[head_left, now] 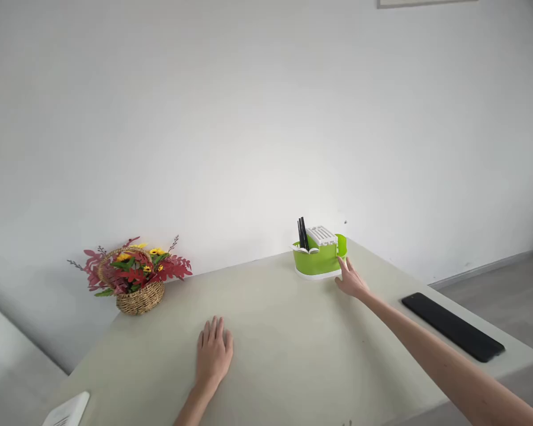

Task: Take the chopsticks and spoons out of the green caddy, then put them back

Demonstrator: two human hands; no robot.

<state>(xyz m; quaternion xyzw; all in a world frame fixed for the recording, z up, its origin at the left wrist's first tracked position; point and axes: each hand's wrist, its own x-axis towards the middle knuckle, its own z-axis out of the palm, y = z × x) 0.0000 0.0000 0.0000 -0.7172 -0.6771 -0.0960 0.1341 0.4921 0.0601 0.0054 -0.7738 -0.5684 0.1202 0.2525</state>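
On the left-middle of the pale table (275,331) my left hand (214,350) lies flat, palm down, its fingers spread and holding nothing. My right hand (352,280) reaches out to the right end of a green cutlery holder (316,261) with a white base. Its fingers are stretched and slightly apart, at or near the holder's wall; whether they touch it I cannot tell. Black chopsticks (302,233) and white spoons (310,251) stand in the holder's left part. A slotted white top (322,235) covers its middle.
A wicker basket (141,299) of red and yellow artificial flowers stands at the table's back left. Near the right edge lies a long black case (452,325). Part of a white flat object (67,410) shows at the lower left. A white wall (266,130) rises behind the table.
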